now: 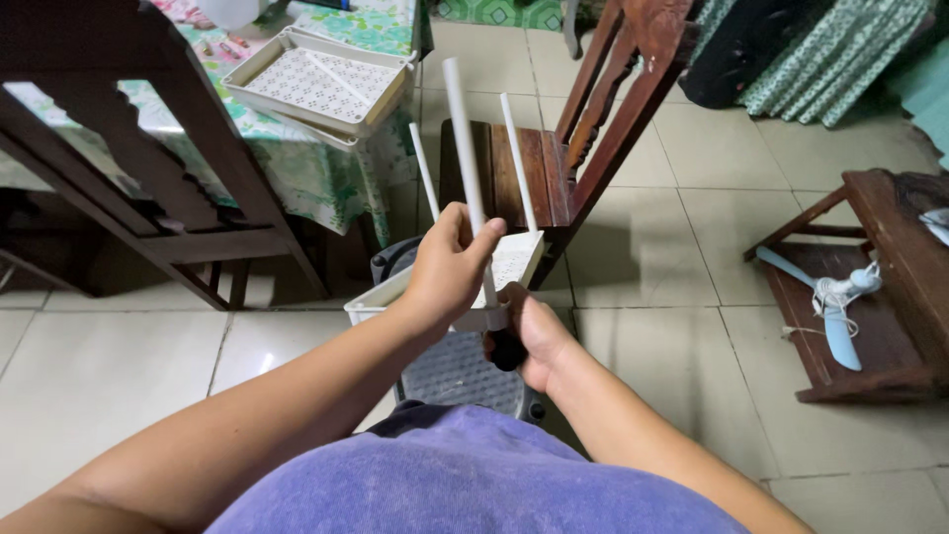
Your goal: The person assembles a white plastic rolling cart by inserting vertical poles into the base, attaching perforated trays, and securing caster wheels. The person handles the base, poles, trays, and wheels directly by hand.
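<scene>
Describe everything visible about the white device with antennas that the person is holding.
The white device looks like a plastic router: a flat rectangular body with a perforated, vented face and three slim white antennas standing up from it, the middle one thickest and closest to the camera. It is held tilted above a dark grey grille on the floor, in front of a wooden chair. The left hand grips it around the middle antenna's base; the right hand supports its lower edge while holding something small and black.

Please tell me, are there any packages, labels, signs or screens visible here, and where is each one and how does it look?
None can be made out: no package, label, sign or screen shows. The left hand and right hand hold a white perforated plastic tray with upright white poles, which bears no visible label.
</scene>
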